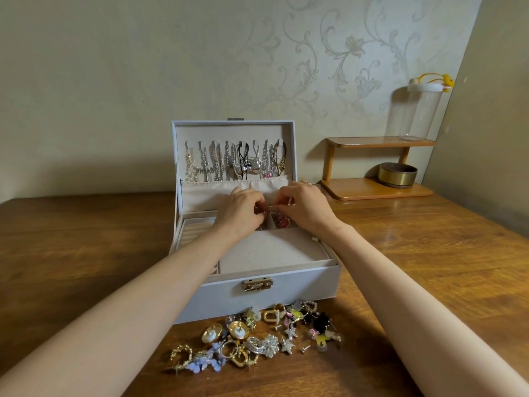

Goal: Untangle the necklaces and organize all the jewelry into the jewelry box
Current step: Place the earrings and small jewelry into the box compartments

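Note:
A white jewelry box (300, 285) stands open on the wooden table. Several necklaces (237, 161) hang from hooks inside its raised lid. My left hand (240, 210) and my right hand (306, 206) meet over a small rear compartment. Both have curled fingertips pinching a small piece of jewelry (264, 211), too small to identify. Pink pieces (282, 222) lie in the compartment beneath. A pile of loose earrings and rings (257, 336) lies on the table in front of the box.
A wooden two-tier shelf (372, 190) stands at the back right, with a brass-coloured bowl (398, 174) on its lower board and a clear plastic jar (420, 113) on top. Walls close off the back and right. Bare table (71, 253) lies to the left.

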`<control>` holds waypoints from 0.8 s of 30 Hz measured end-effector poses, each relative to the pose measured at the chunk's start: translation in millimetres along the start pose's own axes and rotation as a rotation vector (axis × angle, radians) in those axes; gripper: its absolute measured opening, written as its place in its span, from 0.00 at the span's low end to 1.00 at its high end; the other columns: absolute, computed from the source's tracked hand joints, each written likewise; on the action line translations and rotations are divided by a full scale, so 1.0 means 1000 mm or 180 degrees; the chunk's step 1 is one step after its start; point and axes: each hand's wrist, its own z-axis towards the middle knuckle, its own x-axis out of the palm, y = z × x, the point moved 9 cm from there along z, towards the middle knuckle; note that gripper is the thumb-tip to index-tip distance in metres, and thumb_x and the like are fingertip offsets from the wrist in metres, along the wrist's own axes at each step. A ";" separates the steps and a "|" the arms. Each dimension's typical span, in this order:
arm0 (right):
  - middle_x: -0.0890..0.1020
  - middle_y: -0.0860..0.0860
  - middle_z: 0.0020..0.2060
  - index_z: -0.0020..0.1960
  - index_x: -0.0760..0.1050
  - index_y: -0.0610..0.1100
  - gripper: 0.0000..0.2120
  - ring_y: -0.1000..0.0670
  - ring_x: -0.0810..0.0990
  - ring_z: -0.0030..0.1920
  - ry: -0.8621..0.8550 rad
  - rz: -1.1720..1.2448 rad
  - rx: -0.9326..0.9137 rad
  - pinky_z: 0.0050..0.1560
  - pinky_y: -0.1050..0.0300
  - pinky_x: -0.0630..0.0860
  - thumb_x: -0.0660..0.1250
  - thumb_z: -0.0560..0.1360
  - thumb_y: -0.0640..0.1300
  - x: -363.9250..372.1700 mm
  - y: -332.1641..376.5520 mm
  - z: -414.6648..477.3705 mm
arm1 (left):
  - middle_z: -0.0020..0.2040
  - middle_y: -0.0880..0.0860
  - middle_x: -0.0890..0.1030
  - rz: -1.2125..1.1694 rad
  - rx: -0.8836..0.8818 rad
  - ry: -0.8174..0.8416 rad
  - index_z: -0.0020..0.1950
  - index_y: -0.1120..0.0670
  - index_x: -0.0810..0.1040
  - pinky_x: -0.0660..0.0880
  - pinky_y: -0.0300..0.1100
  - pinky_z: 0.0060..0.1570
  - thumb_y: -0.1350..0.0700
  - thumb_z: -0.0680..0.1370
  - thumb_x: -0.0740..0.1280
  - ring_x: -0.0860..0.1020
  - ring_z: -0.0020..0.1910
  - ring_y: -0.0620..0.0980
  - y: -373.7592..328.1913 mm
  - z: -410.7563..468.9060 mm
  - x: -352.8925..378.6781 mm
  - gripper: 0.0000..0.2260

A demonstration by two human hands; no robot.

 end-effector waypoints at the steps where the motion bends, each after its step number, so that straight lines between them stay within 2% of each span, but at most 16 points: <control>1: 0.82 0.47 0.43 0.44 0.82 0.45 0.03 0.45 0.75 0.47 0.0006 -0.0058 -0.0030 0.44 0.55 0.65 0.72 0.71 0.42 0.000 0.001 0.000 | 0.52 0.52 0.79 0.0032 -0.0005 0.0001 0.47 0.56 0.80 0.66 0.43 0.48 0.62 0.72 0.69 0.71 0.55 0.53 0.000 0.000 0.000 0.05; 4: 0.82 0.46 0.44 0.45 0.83 0.45 0.06 0.42 0.75 0.48 0.0032 -0.0223 -0.0131 0.45 0.57 0.64 0.69 0.69 0.38 0.001 0.005 -0.002 | 0.52 0.53 0.79 0.0139 -0.0011 0.0048 0.48 0.56 0.80 0.68 0.44 0.48 0.61 0.73 0.69 0.71 0.56 0.54 0.000 -0.001 0.002 0.05; 9: 0.81 0.48 0.45 0.46 0.82 0.46 0.07 0.43 0.74 0.51 0.0179 -0.0575 -0.0255 0.49 0.54 0.65 0.67 0.71 0.40 0.005 0.011 -0.002 | 0.52 0.52 0.80 0.0413 -0.0036 0.0176 0.49 0.54 0.80 0.67 0.45 0.50 0.54 0.73 0.69 0.71 0.56 0.54 -0.002 -0.002 0.004 0.06; 13: 0.81 0.48 0.47 0.46 0.82 0.46 0.06 0.43 0.73 0.54 0.0343 -0.0579 -0.0220 0.53 0.52 0.65 0.67 0.71 0.41 0.009 0.011 -0.002 | 0.50 0.52 0.78 0.0436 -0.0017 0.0239 0.46 0.54 0.79 0.66 0.47 0.53 0.53 0.75 0.67 0.70 0.56 0.54 -0.003 -0.004 0.002 0.06; 15: 0.81 0.48 0.46 0.43 0.82 0.46 0.07 0.43 0.73 0.53 0.0348 -0.0423 -0.0119 0.53 0.53 0.65 0.66 0.69 0.44 0.008 0.010 -0.002 | 0.51 0.52 0.77 0.0455 -0.0012 0.0244 0.47 0.54 0.80 0.66 0.47 0.53 0.54 0.75 0.66 0.70 0.56 0.54 -0.003 -0.004 0.000 0.05; 17: 0.80 0.49 0.44 0.41 0.83 0.45 0.14 0.45 0.72 0.51 0.0365 -0.0284 -0.0015 0.53 0.52 0.66 0.61 0.67 0.51 0.007 0.009 -0.003 | 0.52 0.52 0.77 0.0527 -0.0033 0.0339 0.49 0.53 0.80 0.65 0.46 0.53 0.56 0.75 0.65 0.70 0.57 0.53 -0.001 -0.004 0.003 0.06; 19: 0.80 0.49 0.43 0.40 0.83 0.44 0.21 0.46 0.72 0.48 0.0282 -0.0186 0.0049 0.51 0.54 0.66 0.55 0.65 0.54 0.005 0.008 -0.003 | 0.54 0.53 0.77 0.0486 -0.0043 0.0341 0.51 0.54 0.81 0.67 0.46 0.55 0.59 0.74 0.63 0.70 0.58 0.54 0.000 -0.004 0.003 0.09; 20: 0.80 0.49 0.43 0.40 0.84 0.44 0.21 0.46 0.72 0.47 0.0185 -0.0143 0.0085 0.50 0.54 0.65 0.55 0.66 0.54 0.001 0.008 -0.003 | 0.54 0.54 0.77 0.0380 -0.0049 0.0254 0.51 0.55 0.81 0.68 0.46 0.55 0.60 0.74 0.62 0.70 0.58 0.54 0.000 -0.003 0.000 0.10; 22: 0.80 0.48 0.41 0.39 0.84 0.43 0.15 0.46 0.72 0.44 -0.0117 0.0016 0.0215 0.47 0.55 0.65 0.60 0.70 0.49 -0.009 0.004 -0.005 | 0.53 0.53 0.78 0.0112 -0.0122 -0.0042 0.49 0.54 0.81 0.68 0.43 0.53 0.63 0.74 0.61 0.71 0.56 0.52 -0.001 -0.004 -0.010 0.10; 24: 0.79 0.47 0.38 0.37 0.83 0.42 0.14 0.47 0.72 0.40 -0.0401 0.0226 0.0313 0.44 0.55 0.66 0.62 0.71 0.47 -0.020 0.002 -0.010 | 0.52 0.51 0.79 -0.0029 -0.0237 -0.0299 0.47 0.53 0.80 0.68 0.42 0.51 0.64 0.74 0.61 0.72 0.55 0.51 0.002 -0.009 -0.020 0.10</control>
